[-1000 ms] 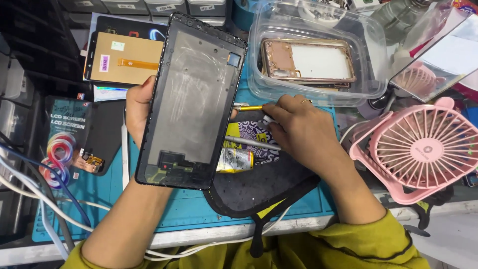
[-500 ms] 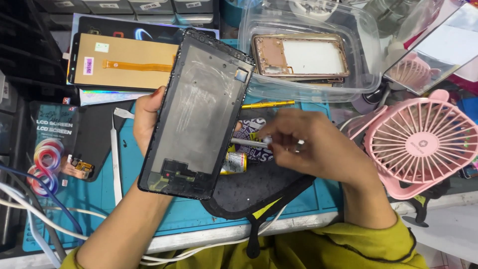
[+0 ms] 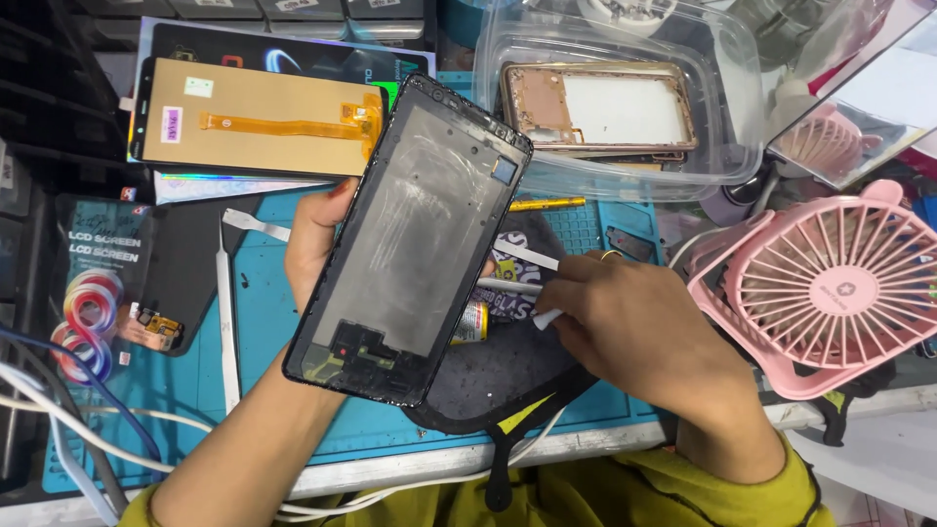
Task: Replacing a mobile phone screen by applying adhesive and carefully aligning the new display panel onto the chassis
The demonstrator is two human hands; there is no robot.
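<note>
**Holding a bare phone frame over a crowded repair table**

Gripping from behind, the left hand (image 3: 314,239) clasps a black phone frame (image 3: 410,244) by its long edge and keeps it tilted, top end toward one o'clock, above the blue work mat (image 3: 264,332); its grip is clenched on the frame, thumb hidden behind it. At three o'clock from the frame, the right hand (image 3: 639,332) rests low over a dark round pad (image 3: 508,376), fingers pinched on a thin white tool (image 3: 522,288) whose far end runs under the frame's edge; a ring shows on one finger. A small yellow tube (image 3: 473,322) lies on the pad just beside the frame. At eleven o'clock, a display panel (image 3: 254,132) lies face down with its orange flex cable showing; at one o'clock, a clear plastic tub (image 3: 732,127) holds a rose-gold phone frame (image 3: 600,107). A pink desk fan (image 3: 835,288) stands at three o'clock, near the right wrist; a yellow-handled tool (image 3: 547,204) lies between tub and pad. At nine o'clock sit a flat metal pry tool (image 3: 226,322) and a packaged screen (image 3: 98,283); white cables (image 3: 59,420) trail along the table's near edge at seven o'clock.
</note>
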